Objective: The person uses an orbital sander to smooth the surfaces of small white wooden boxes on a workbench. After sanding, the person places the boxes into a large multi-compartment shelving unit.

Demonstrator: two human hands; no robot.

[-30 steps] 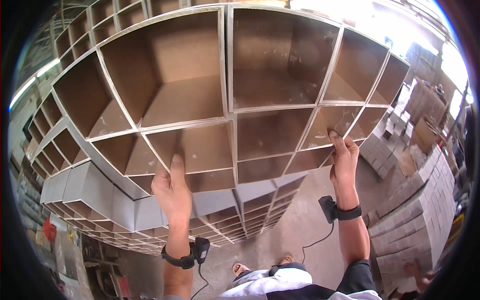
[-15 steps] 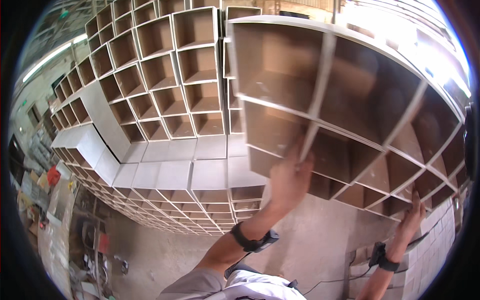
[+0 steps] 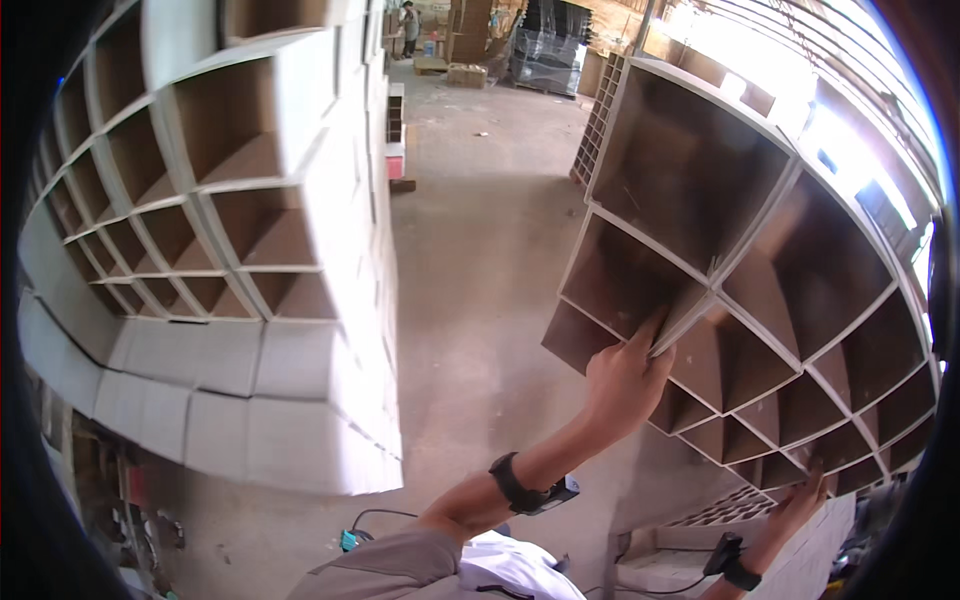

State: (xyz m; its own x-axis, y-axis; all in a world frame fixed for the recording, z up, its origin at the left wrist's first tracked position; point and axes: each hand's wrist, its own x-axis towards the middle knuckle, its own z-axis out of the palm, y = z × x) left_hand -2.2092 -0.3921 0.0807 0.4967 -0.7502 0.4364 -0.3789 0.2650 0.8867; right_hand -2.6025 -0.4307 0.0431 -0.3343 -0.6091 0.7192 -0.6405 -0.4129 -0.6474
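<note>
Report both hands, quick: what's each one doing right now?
Left hand: closed, gripping a dividing wall of the block of open-fronted boxes.
Right hand: holding the same block at its lower edge, fingers partly hidden.

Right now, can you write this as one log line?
left hand: gripping open boxes | right hand: at their lower edge | stacked boxes: at left

Concrete floor (image 3: 480,260), grey-brown, light streaks along the aisle. Left: tall block of pale open-fronted boxes (image 3: 290,355), foot hidden, so can't confirm direct contact. Far end: 1 dark film-wrapped stack (image 3: 547,58), 1 low cardboard box (image 3: 467,75), 1 person (image 3: 409,30) standing. Aisle's right side: 1 upright grid of small compartments (image 3: 598,120). Mid-floor: 1 small scrap (image 3: 481,134). Lower left: small litter (image 3: 222,550), too blurred to name.
</note>
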